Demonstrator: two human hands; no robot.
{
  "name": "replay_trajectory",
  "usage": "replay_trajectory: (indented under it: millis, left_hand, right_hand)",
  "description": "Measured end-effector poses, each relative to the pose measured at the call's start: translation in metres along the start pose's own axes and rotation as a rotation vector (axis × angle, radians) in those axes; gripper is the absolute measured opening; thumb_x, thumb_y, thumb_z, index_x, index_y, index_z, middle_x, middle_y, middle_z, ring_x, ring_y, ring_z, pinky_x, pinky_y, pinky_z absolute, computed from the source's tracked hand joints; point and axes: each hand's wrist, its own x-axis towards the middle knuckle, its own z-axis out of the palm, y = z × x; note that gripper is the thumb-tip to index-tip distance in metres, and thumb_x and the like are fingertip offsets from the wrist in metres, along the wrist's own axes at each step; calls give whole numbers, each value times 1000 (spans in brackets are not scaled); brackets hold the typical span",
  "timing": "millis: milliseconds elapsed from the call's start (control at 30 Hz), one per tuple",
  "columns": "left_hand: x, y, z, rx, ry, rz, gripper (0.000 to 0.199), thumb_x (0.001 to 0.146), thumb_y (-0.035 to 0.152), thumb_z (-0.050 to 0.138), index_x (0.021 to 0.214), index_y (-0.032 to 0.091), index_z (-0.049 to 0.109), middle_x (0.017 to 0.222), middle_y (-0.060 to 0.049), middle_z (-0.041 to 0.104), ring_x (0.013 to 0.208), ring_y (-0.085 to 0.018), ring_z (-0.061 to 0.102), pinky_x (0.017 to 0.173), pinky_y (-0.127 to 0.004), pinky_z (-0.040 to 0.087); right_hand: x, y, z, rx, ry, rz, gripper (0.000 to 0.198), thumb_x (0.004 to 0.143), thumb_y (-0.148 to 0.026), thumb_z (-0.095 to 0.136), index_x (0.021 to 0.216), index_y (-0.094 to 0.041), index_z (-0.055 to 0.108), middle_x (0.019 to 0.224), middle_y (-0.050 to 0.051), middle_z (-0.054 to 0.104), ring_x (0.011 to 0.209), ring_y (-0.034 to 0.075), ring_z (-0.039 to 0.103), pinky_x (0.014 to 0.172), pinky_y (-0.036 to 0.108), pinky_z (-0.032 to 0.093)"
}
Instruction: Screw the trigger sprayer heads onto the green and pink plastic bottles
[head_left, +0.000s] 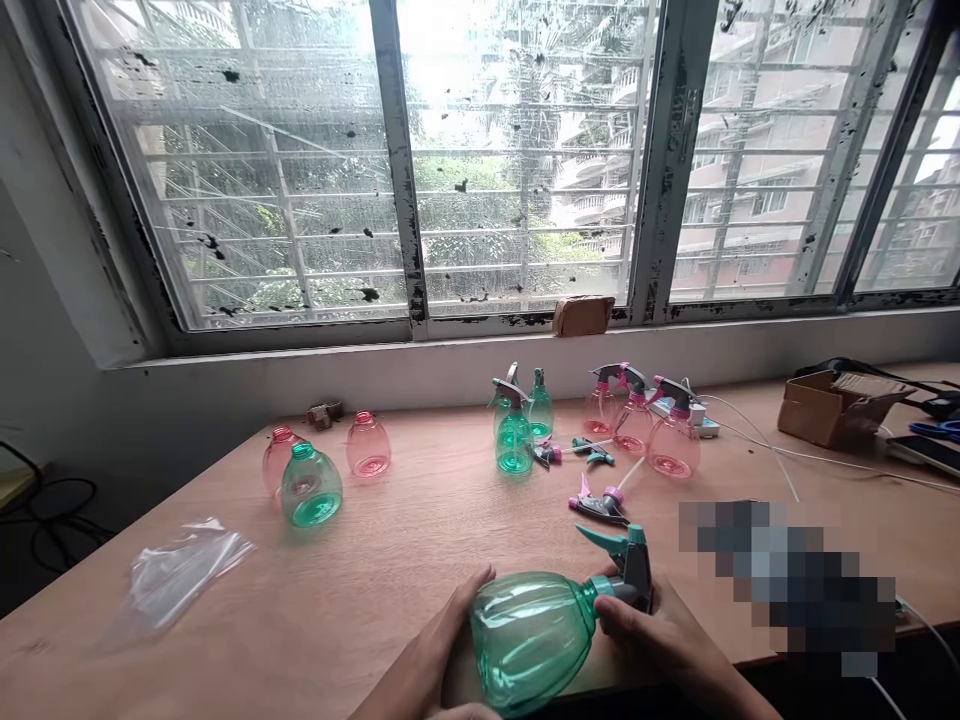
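A clear green spray bottle (pixel 532 635) lies tilted on its side between my hands, at the table's near edge. My left hand (pixel 457 640) is wrapped around its base. My right hand (pixel 637 620) grips the neck, where the grey and green trigger head (pixel 634 565) sits on the bottle. Just beyond lies a loose grey and pink trigger head (pixel 604 500) with its tube. Farther back, a green spray bottle (pixel 514 445) with its head on stands upright beside other green ones. Pink spray bottles (pixel 673 445) with heads stand to their right.
At left stand an open green bottle (pixel 313 490) and pink bottles (pixel 368 447) without heads. A clear plastic bag (pixel 184 575) lies at front left. More loose trigger heads (pixel 592 452) lie mid-table. A cardboard box (pixel 832 410), a power strip (pixel 701 420) and cables are at right.
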Motion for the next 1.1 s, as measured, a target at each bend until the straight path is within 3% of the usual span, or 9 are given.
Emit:
replay_trajectory:
  millis: [133,400,533,633,767,933,1100]
  left_hand:
    - [0,0,2,8,-3,-23,104,77,44,82,159,36,18,165,-3,33,150,-37,31,124,-49,24]
    - [1,-4,2,39,24,-38,100,78,14,76,157,41,21,165,1,33,150,-32,31,124,-46,25]
    - [2,-3,0,18,-4,-9,96,80,36,81,157,38,23,165,-1,33,150,-35,32,124,-48,26]
    - [3,-3,0,-14,-35,17,107,72,50,86,158,35,23,164,-5,34,149,-37,32,123,-49,27]
    - [2,-6,2,6,-27,24,106,75,47,84,158,39,19,166,-4,29,150,-36,29,123,-49,26]
    - [-2,-12,8,81,49,-27,115,82,31,79,159,40,-6,171,-5,13,154,-34,18,125,-52,19]
    - [-2,-20,7,65,0,15,118,75,54,82,160,37,1,170,-8,16,154,-36,19,125,-54,17]
  right_hand:
    - [1,2,-1,-3,-24,-3,55,65,-65,82,86,-20,58,53,-6,52,46,12,43,47,25,31]
    - [-1,0,-3,37,-97,8,54,66,-59,85,93,-18,61,53,-7,50,45,9,39,45,23,27]
    - [-2,-2,-2,57,-101,16,53,66,-58,86,90,-18,60,54,-8,48,46,8,37,45,22,25]
    - [-1,-1,-2,16,-71,-14,53,65,-61,85,86,-18,60,54,-7,49,48,10,40,46,23,28]
    - [1,4,-4,-20,-57,-2,54,67,-63,82,85,-19,57,53,-7,51,45,10,42,46,24,30]
    - [1,7,-3,-40,-6,-1,54,67,-63,82,86,-20,56,51,-7,51,45,12,44,46,25,32]
    - [1,4,-1,-1,-4,-3,56,63,-64,84,86,-19,58,54,-6,51,47,11,43,48,25,32]
